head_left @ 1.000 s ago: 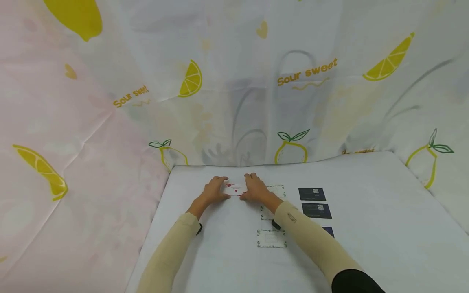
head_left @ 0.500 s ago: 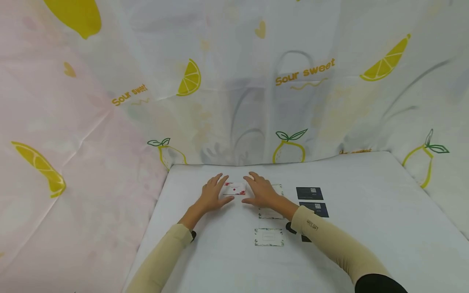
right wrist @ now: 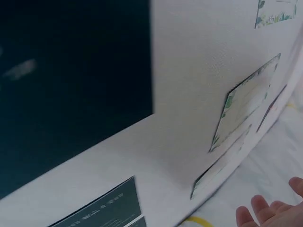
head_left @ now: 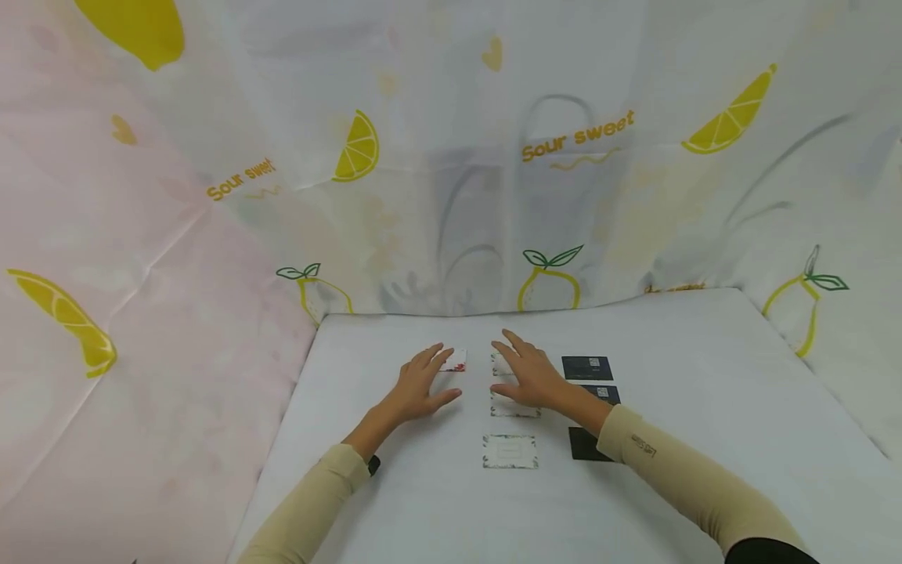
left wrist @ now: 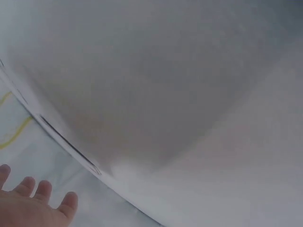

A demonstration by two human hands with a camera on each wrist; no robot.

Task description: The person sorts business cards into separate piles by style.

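My left hand (head_left: 417, 388) hovers above the white table with its fingers spread and nothing in them. Its fingertips overlap a white card with red flowers (head_left: 458, 361) at the table's far side, hiding the card's left part. Fingers apart and holding nothing, my right hand (head_left: 532, 377) is over the column of white cards with green leaf borders. It partly covers the farthest leaf-bordered card (head_left: 499, 364) and the middle one (head_left: 513, 406). Both wrist views show a hand, the left (left wrist: 35, 205) and the right (right wrist: 274, 216), raised off the surface.
Nearest in the leaf-bordered column lies another such card (head_left: 510, 452). To the right runs a column of dark cards, including the far one (head_left: 587, 368) and a near one (head_left: 586, 445) partly under the right forearm. A lemon-print curtain (head_left: 423, 196) stands behind the table (head_left: 705, 407).
Both hands have come off the red-flowered card, their fingers opening. The right hand has moved right, over the leaf-bordered cards; the left has drawn back slightly. The card stays on the table.
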